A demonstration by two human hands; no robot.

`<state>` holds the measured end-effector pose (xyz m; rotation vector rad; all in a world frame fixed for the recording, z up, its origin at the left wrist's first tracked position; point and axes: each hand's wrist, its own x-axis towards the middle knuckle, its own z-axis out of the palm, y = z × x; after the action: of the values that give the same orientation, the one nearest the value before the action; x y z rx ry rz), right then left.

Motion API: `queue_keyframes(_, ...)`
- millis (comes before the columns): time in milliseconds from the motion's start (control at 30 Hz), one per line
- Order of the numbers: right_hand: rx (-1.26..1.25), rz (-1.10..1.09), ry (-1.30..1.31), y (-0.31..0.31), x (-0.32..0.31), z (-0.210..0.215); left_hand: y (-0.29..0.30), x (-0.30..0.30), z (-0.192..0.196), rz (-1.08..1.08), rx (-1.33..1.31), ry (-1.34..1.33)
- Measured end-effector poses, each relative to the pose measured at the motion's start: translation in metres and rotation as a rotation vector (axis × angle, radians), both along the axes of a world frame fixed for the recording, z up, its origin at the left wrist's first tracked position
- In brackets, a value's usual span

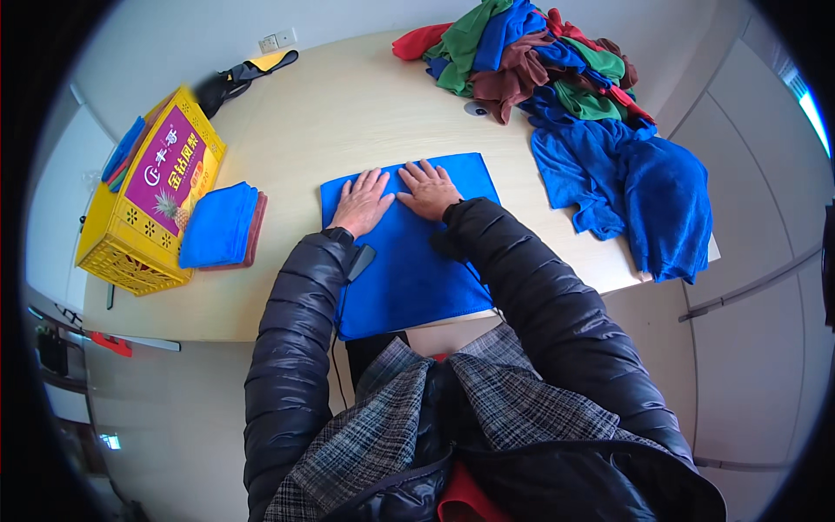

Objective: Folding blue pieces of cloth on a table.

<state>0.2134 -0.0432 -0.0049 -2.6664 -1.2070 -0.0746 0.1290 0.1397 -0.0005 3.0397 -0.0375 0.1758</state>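
A blue cloth (409, 270) lies spread flat on the table in front of me, its near edge reaching the table's front edge. My left hand (362, 204) rests on its far left part, palm down, fingers stretched out. Beside it, my right hand (429, 190) presses flat on the far middle of the same cloth, fingers also extended. The hands are close together, thumbs nearly meeting. Neither one grips anything. A small dark device with a cable (360, 262) hangs by my left wrist over the cloth.
On the left stands a yellow crate (122, 242) with cloths in it, and folded blue and brown cloths (219, 228) beside it. A heap of crumpled green, red, brown and blue cloths (531, 61) fills the far right; loose blue cloth (665, 204) hangs over the table's (348, 113) right edge.
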Motion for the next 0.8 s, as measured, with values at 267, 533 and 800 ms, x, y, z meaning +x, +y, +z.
queue_keyframes(267, -0.011, -0.189, 0.0, -0.058, 0.04, -0.001, 0.041, -0.012, -0.008, 0.159, -0.038, 0.017)
queue_keyframes(533, -0.118, -0.266, 0.095, -0.113, 0.022, 0.013, 0.064, -0.053, -0.004, 0.278, -0.021, 0.027)
queue_keyframes(800, -0.104, -0.072, -0.064, -0.129, -0.1, 0.016, -0.016, -0.144, 0.018, 0.077, 0.0, 0.015)
